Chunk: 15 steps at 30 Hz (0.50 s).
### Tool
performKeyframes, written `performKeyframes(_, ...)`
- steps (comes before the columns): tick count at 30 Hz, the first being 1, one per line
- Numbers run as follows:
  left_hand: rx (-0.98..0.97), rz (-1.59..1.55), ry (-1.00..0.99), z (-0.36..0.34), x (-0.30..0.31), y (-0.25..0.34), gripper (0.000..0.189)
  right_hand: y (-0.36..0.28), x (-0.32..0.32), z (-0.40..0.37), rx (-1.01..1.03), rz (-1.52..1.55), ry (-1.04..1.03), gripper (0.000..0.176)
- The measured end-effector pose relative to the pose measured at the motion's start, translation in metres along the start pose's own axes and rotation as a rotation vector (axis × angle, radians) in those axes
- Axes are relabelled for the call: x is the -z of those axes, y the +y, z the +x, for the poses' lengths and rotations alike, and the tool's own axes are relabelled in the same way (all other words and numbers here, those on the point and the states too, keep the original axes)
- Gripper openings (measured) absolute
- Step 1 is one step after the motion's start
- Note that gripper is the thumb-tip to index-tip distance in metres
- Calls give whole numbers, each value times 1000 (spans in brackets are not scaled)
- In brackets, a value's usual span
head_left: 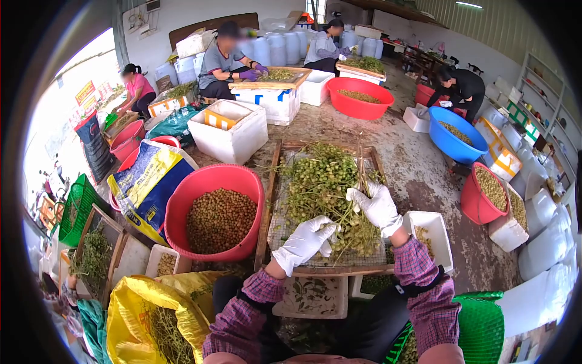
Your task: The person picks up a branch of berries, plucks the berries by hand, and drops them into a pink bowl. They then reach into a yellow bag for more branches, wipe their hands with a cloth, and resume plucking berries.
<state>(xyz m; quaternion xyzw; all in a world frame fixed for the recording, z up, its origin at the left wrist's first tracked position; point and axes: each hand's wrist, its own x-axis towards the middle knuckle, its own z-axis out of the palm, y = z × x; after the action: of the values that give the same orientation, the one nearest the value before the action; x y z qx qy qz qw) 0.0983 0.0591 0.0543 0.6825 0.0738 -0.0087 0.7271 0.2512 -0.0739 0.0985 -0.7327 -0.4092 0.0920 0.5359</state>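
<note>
Stems (320, 185) with green berries lie heaped on a wooden-framed mesh tray (267, 206). The right hand (379, 207) (white-gloved, like the other) is clamped around an upright bunch; the left hand (305, 242) curls shut on stems at the heap's near edge. A red basin (209, 173) of berries sits just beside the tray.
</note>
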Motion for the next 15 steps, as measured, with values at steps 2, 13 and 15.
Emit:
performKeyframes(2, 5, -95, -33, -2, -1, 4, 23, -4, -1, 0, -7, 26, 26, 17)
performKeyframes(13, 50, -367, 62, -1, -10, -8, 23, -2, -5, 4, -43, -18, 24, 20)
performKeyframes(15, 78, -455, 43, 0, -3, -16, 23, -1, -4, 3, -87, 101, 18, 19)
